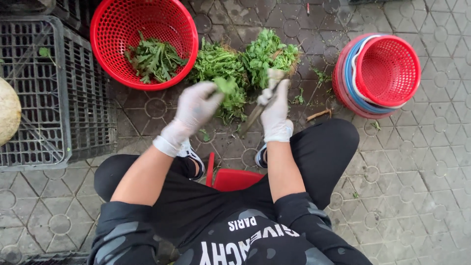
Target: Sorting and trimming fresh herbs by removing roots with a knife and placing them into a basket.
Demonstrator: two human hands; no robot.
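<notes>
Black sleeves and black trousers fill the bottom of the view, with the edge of a red stool (234,178) showing between the knees of the seated person. Both hands wear thin white gloves. Their left hand (197,105) is curled closed around a small sprig of leafy greens (226,85), lifted just above the paved floor (417,162). Their right hand (274,110) grips the handle of a knife (256,115), whose blade slants down and to the left towards the floor; motion blur softens both hands. Just beyond the hands a pile of green herbs (245,64) lies on the pavement, roots and soil showing on its right side. Touching the pile's left edge stands a red plastic basket (115,29) holding a smaller heap of cut leaves (154,60). On the right, well apart from the pile, sits a stack of red and blue baskets (387,71). Dark plastic crates (44,93) stand at the left, and loose scraps of leaf (321,76) dot the floor.
</notes>
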